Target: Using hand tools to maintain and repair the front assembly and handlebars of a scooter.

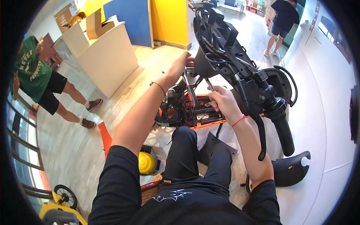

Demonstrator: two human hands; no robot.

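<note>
A yellow helmet (147, 163) sits left of the knees (185, 144). Beyond, the right hand (223, 99) is curled closed around a thin rod (210, 84); the left hand (180, 68) bends its fingers by a wrench (192, 96), grip unclear. Both are at the partly stripped scooter (229, 60), directly ahead. Farther off stand 2 people (285, 17).

Surroundings on both sides of the fingers (216, 95)
Well left of the fingers stands a person in a green shirt (35, 71); ahead-left, a white counter (108, 62) bears a cardboard box (98, 29). Beyond the fingers rise a blue panel (127, 22) and a yellow wall (170, 22). Far ahead-right is a person in dark clothes (285, 17); well behind-left, a black spoked wheel (65, 197).
</note>
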